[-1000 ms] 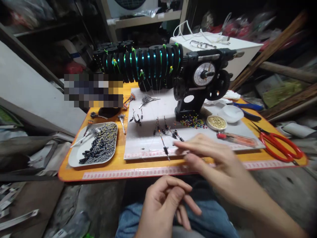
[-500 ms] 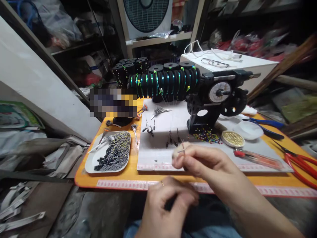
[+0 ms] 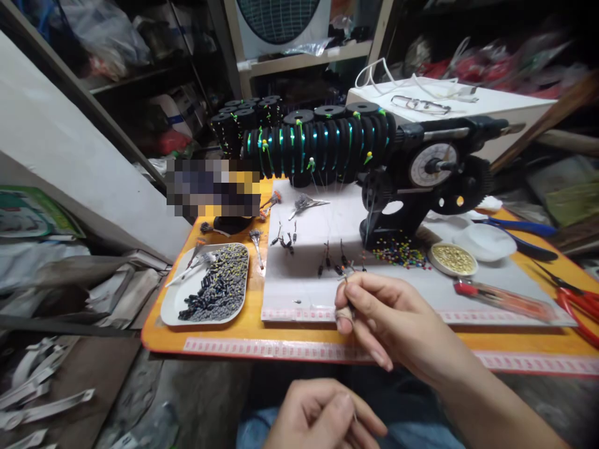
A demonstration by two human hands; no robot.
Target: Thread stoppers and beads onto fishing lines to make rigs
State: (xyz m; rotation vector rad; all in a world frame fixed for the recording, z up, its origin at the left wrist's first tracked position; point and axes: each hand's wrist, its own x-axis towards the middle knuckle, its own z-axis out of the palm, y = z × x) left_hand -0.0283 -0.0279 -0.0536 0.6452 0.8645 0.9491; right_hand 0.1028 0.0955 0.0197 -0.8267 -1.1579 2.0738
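My right hand [image 3: 393, 321] hovers over the front edge of the white board [image 3: 309, 280], thumb and forefinger pinched on a small dark fishing-rig piece with a thin wire stem [image 3: 345, 274]. My left hand [image 3: 322, 418] is low over my lap, fingers curled, pinching what looks like a fine line that I can barely see. Several more small black rig pieces [image 3: 330, 259] lie on the board just beyond my right hand. A black line-winding machine [image 3: 430, 181] with a dial stands behind, beside a row of black spools [image 3: 318, 146].
An orange table [image 3: 210, 340] with tape measures along its front carries a white tray of dark sinkers [image 3: 208, 287], coloured beads [image 3: 400, 252], a tin of gold beads [image 3: 452, 259], a red-handled tool [image 3: 500, 299], red scissors [image 3: 578, 302] and blue pliers [image 3: 519, 227]. Cluttered shelves and a white box stand behind.
My right hand picked a small piece off the board and lifted it, pinched. My left hand dropped lower toward my lap, away from the right. The view shifted left and up.
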